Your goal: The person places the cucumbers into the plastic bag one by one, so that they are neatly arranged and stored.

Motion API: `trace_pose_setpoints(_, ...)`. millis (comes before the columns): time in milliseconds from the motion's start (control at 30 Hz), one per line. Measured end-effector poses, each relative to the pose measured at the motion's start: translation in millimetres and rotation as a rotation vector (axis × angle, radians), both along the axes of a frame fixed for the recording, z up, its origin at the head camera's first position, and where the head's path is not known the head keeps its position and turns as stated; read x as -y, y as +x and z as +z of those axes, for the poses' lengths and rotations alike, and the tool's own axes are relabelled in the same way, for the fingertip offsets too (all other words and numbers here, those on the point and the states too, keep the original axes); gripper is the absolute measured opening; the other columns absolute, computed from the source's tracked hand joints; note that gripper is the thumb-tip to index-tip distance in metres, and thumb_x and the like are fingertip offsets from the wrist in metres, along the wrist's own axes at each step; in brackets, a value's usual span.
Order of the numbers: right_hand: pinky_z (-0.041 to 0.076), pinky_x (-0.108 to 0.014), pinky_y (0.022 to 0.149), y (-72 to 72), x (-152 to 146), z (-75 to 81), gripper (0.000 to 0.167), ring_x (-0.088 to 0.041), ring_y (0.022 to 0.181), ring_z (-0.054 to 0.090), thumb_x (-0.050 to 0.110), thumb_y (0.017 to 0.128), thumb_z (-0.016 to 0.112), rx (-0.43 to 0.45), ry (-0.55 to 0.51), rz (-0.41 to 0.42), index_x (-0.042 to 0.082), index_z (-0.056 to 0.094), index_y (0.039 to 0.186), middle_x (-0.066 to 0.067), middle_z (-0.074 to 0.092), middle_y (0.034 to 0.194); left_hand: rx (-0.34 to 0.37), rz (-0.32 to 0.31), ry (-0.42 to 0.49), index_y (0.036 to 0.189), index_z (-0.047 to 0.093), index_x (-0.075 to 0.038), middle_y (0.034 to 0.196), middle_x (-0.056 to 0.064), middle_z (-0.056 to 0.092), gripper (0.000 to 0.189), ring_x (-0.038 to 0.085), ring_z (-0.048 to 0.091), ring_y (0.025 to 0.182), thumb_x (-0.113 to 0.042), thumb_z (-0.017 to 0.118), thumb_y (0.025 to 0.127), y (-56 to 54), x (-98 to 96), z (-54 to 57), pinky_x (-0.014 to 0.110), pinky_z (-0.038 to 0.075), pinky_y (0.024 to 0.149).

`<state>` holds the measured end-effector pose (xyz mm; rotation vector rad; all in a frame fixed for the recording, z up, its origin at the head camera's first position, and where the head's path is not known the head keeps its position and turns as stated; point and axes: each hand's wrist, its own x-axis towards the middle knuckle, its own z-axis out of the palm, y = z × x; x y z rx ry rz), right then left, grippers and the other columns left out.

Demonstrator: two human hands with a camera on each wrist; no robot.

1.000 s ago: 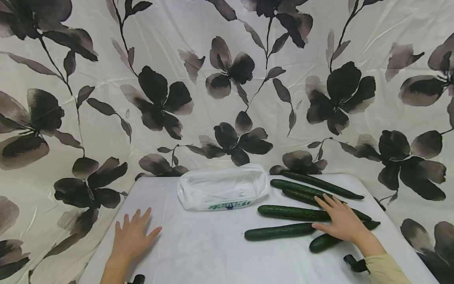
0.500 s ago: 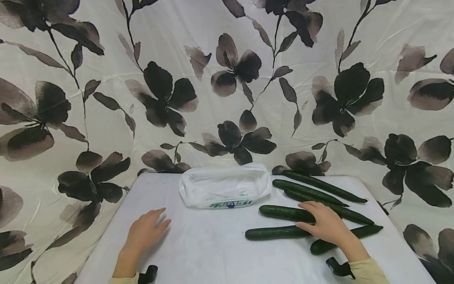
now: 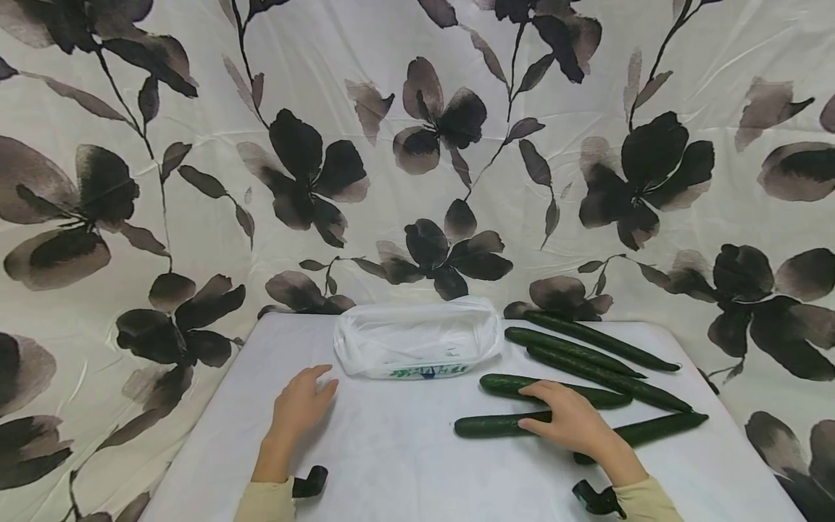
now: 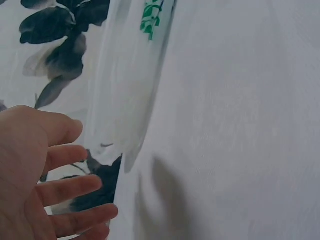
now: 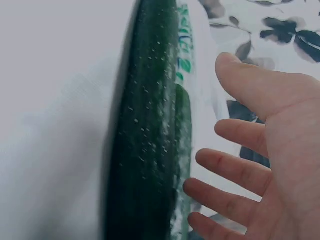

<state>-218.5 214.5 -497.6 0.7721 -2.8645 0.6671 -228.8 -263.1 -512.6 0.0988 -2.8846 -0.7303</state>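
Your left hand [image 3: 301, 403] hovers with fingers loosely spread, holding nothing, just left of the white plastic bag [image 3: 419, 338]. Right of the bag, your right hand [image 3: 569, 420], fingers apart, lies over a dark green, bumpy cucumber [image 3: 499, 425], nearest of six.

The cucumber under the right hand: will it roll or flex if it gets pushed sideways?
The cucumber looks long, round and nearly straight, so it would probably roll on the flat white table if nudged across its length. It seems stiff, not floppy. Its bumpy skin in the right wrist view may aid the right hand.
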Motion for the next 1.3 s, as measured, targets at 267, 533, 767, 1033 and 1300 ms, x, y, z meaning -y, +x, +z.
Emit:
trace_pose_setpoints(267,0.049,-0.046,0.09,-1.7,3,-13.3,0.052,-0.022,0.11,0.06,0.044,0.08,0.077,0.073,-0.054,0.035,0.016,0.066,0.123,0.004,0.062,0.12,-0.017,0.026,0.025,0.139,0.05,-0.003,0.144,0.025,0.038,0.051,0.048,0.049,0.12,-0.028,0.057,0.096,-10.3,-7.4,-5.9,0.066,0.043,0.087)
trace_pose_setpoints(533,0.049,-0.047,0.089,-6.5,1,-27.6,0.049,-0.021,0.106,0.062,0.041,0.079,0.079,0.063,-0.075,0.058,0.016,0.068,0.12,0.008,0.064,0.114,-0.028,0.034,0.12,0.143,0.045,-0.005,0.15,0.025,0.028,0.053,0.049,0.041,0.127,-0.028,0.056,0.096,-26.0,-10.3,-7.3,0.069,0.038,0.091)
trace_pose_setpoints(767,0.049,-0.045,0.086,-9.4,-1,-33.7,0.048,-0.019,0.102,0.061,0.042,0.076,0.081,0.051,-0.063,0.05,0.018,0.07,0.116,0.011,0.063,0.107,-0.031,0.035,0.188,0.145,0.041,-0.005,0.149,0.026,0.027,0.056,0.05,0.039,0.128,-0.028,0.056,0.096,-43.7,-14.6,-6.3,0.067,0.035,0.096)
trace_pose_setpoints(1033,0.05,-0.047,0.084,-8.9,-6,-35.5,0.049,-0.02,0.099,0.061,0.046,0.075,0.081,0.098,-0.062,0.051,0.02,0.07,0.115,0.013,0.061,0.103,-0.003,0.023,0.257,0.146,0.038,-0.003,0.146,0.027,0.028,0.056,0.048,0.034,0.132,-0.025,0.054,0.097,-59.8,-16.8,-11.8,0.063,0.03,0.104)
trace_pose_setpoints(1300,0.05,-0.045,0.082,-7.3,-17,-38.3,0.046,-0.018,0.098,0.06,0.041,0.075,0.082,0.117,-0.068,0.038,0.02,0.07,0.114,0.014,0.06,0.102,-0.013,-0.019,0.304,0.147,0.035,-0.001,0.147,0.029,0.028,0.059,0.046,0.028,0.136,-0.022,0.057,0.096,-78.5,-21.9,-14.1,0.06,0.024,0.108)
